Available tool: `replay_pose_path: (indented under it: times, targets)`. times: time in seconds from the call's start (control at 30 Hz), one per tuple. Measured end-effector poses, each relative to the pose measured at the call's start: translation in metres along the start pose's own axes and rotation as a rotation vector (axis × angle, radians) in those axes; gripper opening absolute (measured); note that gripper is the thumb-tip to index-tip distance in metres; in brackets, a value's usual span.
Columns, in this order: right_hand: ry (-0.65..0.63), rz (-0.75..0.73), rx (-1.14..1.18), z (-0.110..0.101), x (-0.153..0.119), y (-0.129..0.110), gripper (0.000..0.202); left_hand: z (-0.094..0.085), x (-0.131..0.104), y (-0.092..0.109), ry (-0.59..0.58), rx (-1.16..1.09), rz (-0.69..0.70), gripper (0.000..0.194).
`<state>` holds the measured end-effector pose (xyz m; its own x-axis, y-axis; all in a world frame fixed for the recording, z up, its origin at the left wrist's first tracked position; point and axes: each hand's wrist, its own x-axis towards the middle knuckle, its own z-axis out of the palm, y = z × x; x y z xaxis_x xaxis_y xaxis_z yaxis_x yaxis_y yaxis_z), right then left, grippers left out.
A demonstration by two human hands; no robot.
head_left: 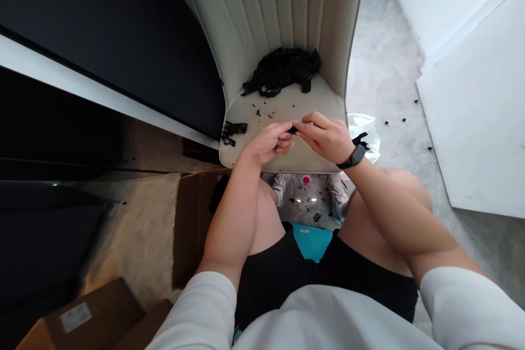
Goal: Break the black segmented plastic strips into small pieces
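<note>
Over the front of a cream chair seat [262,106], my two hands meet around a small black piece [292,130]. My left hand [271,141] is closed on it from the left, thumb on top and fingers curled. From the right, my right hand [326,135] pinches at the same piece. A tangled heap of black strips [283,70] lies at the back of the seat, against the backrest. A smaller black clump [234,132] rests at the seat's left edge, and tiny black scraps are scattered between.
A white plastic bag [371,134] with black pieces stands right of the chair. Black bits dot the floor [394,76] there and beneath the seat. Cardboard boxes [98,314] are at lower left, dark panels [102,22] on the left, and a white panel [476,109] on the right.
</note>
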<state>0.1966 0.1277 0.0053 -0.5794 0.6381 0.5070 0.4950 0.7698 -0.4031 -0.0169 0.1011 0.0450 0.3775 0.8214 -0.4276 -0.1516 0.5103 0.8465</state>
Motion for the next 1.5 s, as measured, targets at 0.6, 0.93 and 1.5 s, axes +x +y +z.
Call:
replay_pose_path:
  times: [0.6, 0.93, 1.5]
  targets:
    - [0.149, 0.239, 0.680, -0.004, 0.010, -0.016, 0.048, -0.007, -0.007, 0.001, -0.150, 0.141, 0.208, 0.075]
    - [0.134, 0.303, 0.919, -0.002, 0.005, -0.026, 0.053, -0.011, -0.006, 0.005, -0.243, 0.251, 0.264, 0.078]
    - [0.209, 0.395, 0.820, 0.000, -0.002, 0.011, 0.064, -0.022, -0.002, 0.008, -0.035, 0.752, 0.470, 0.051]
